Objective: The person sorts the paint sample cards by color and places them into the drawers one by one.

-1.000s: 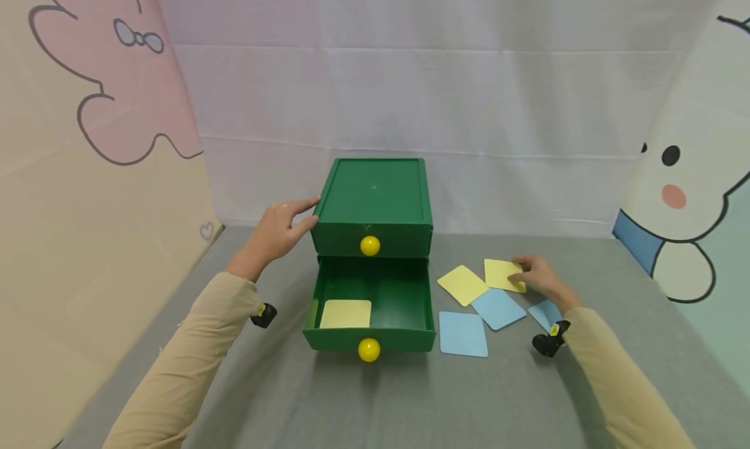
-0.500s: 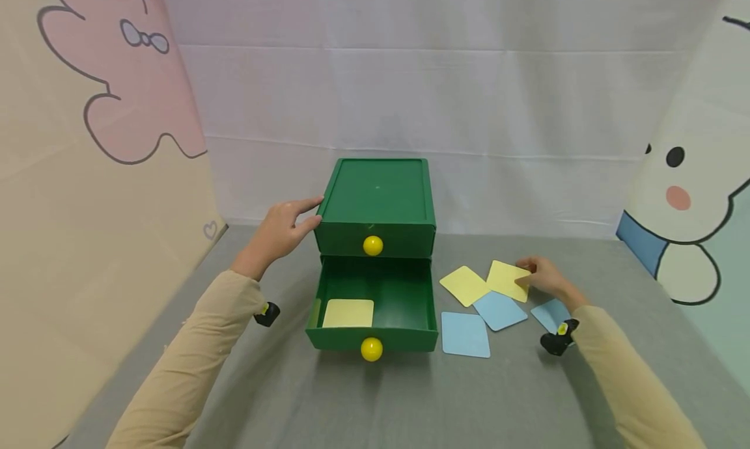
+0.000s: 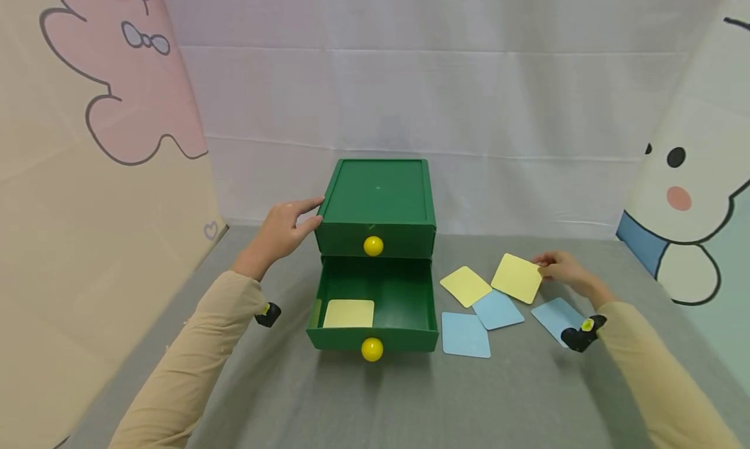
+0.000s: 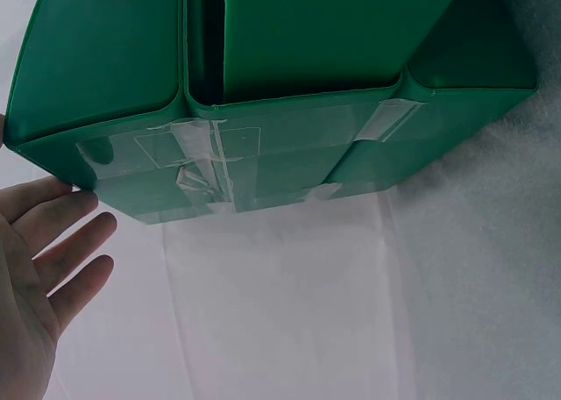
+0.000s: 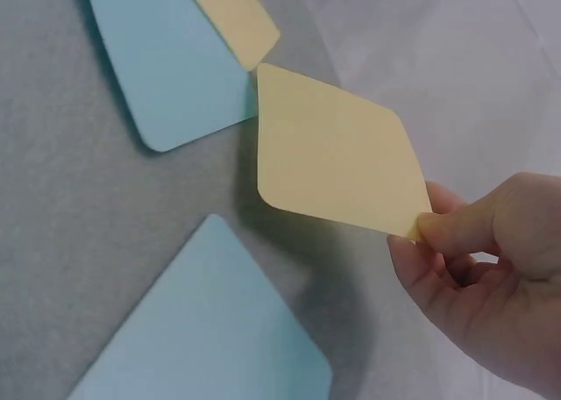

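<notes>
Between thumb and fingers, my right hand [image 3: 565,270] pinches one corner of a yellow square card [image 3: 517,278]. In the right wrist view this card [image 5: 337,154] is raised off the cloth and casts a shadow. My left hand [image 3: 281,230] rests its fingertips on the left side of a green two-drawer box [image 3: 377,192], fingers spread and fairly straight in the left wrist view. The lower drawer [image 3: 404,299] is pulled out, with a pale yellow card [image 3: 348,313] lying inside at its front left. The upper drawer [image 3: 346,241] is closed.
Right of the box lie another yellow card [image 3: 465,286] and blue cards, one [image 3: 465,335] near the drawer, one [image 3: 497,310] beside it, one [image 3: 556,319] under the right wrist camera. Yellow knobs [image 3: 372,349] stick out from the drawers. A white curtain [image 3: 498,110] hangs behind.
My right hand has lifted the yellow card from the cloth and drawn it slightly right, turning it. The left hand stays against the box.
</notes>
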Available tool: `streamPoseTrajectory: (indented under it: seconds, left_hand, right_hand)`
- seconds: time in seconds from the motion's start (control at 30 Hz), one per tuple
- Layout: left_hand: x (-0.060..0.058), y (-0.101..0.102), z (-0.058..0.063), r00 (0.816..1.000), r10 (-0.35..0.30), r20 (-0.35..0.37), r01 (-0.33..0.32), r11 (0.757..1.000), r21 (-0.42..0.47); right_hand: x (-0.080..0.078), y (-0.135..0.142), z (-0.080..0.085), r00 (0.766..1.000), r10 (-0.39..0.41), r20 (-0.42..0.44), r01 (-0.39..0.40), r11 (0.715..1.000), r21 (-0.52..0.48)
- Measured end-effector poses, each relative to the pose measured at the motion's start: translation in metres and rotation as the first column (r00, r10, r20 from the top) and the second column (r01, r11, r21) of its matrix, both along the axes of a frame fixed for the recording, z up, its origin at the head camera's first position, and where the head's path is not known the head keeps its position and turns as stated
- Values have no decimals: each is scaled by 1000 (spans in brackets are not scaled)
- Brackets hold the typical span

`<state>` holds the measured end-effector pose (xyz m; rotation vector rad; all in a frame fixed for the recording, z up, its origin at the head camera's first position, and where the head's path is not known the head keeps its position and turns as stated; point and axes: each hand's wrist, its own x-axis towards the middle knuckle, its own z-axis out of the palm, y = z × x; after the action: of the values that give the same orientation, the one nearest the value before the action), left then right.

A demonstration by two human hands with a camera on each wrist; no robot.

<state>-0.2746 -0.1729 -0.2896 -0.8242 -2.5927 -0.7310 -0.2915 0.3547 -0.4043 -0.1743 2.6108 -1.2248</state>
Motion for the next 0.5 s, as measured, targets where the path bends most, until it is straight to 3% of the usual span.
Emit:
streamPoseTrajectory:
  seconds: [0.5]
  left_hand:
    - [0, 0, 0, 1000, -3, 8, 3, 1000, 6]
  right_hand:
    - [15, -12, 64, 994, -22, -103, 26, 999, 39]
